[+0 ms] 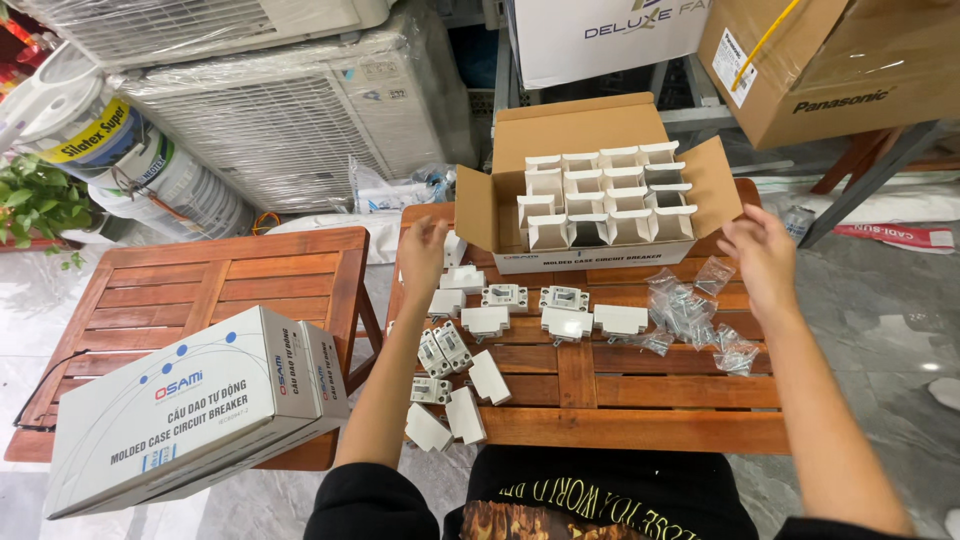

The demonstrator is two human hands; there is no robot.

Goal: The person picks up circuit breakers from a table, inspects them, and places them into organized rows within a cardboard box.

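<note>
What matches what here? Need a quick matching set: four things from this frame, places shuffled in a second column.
Things:
1. open cardboard box
2. small clear bags
3. closed white carton
4. potted plant

Places:
a. far left edge, on the floor
b. lying on the left wooden table
c. back of the right wooden table, between both hands
d. on the right table, just below the right hand

Pairs: 1-c, 2-d, 3-b, 4-a
</note>
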